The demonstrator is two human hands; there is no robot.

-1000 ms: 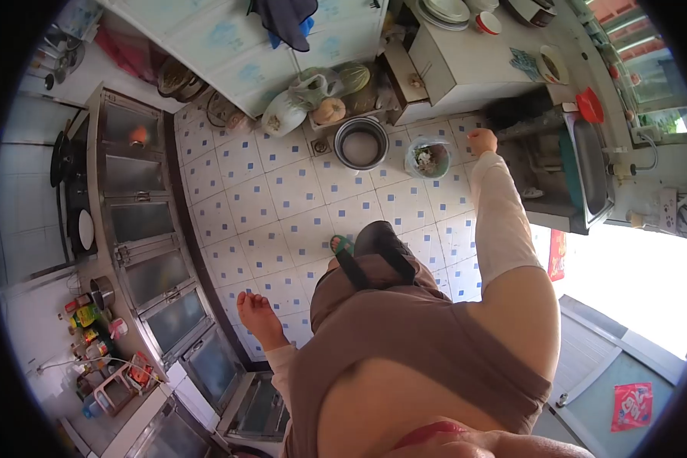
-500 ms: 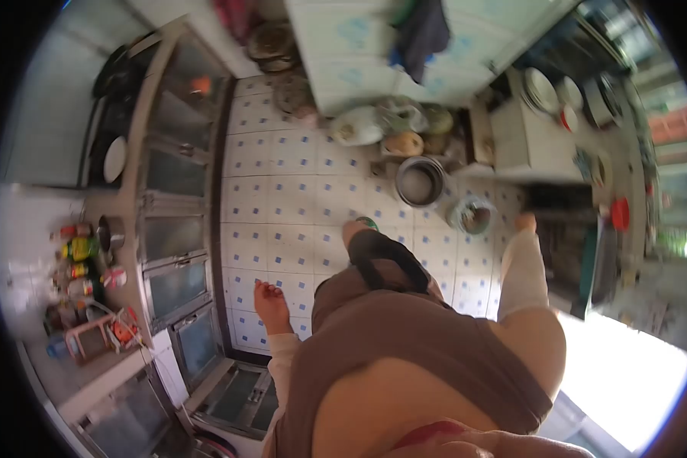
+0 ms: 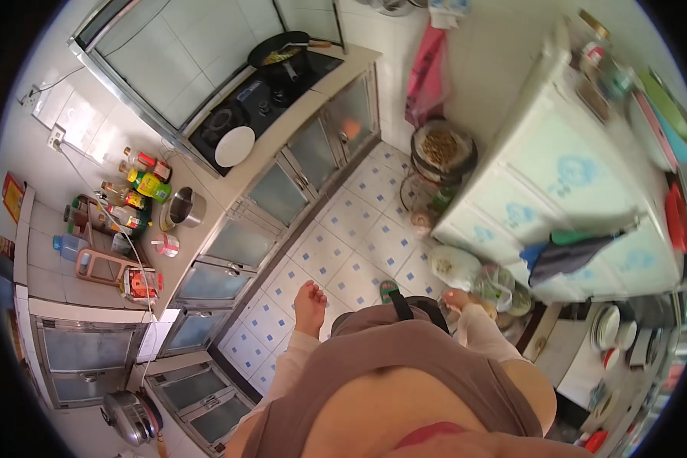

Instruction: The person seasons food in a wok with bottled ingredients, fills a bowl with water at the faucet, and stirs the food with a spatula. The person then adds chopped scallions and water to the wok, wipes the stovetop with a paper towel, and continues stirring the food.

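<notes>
My left hand (image 3: 310, 308) is raised in front of my body over the tiled floor (image 3: 351, 263), with its fingers loosely curled and nothing visible in them. On the other side, my right hand (image 3: 456, 300) hangs low near the plastic bags (image 3: 496, 288); its fingers are small in view, and whether they hold anything is unclear. A green slipper (image 3: 389, 291) shows at my foot between the two hands.
Along the left runs a counter with a stove (image 3: 263, 99), a wok (image 3: 278, 50), a white plate (image 3: 235, 146), a steel pot (image 3: 186, 207) and several bottles (image 3: 149, 185). A white cabinet (image 3: 565, 183) stands at the right, beside a basket (image 3: 440, 146).
The view has swung left toward the stove counter. My right hand has come from beside the sink to near the bags and closer to my body. My left hand stays raised.
</notes>
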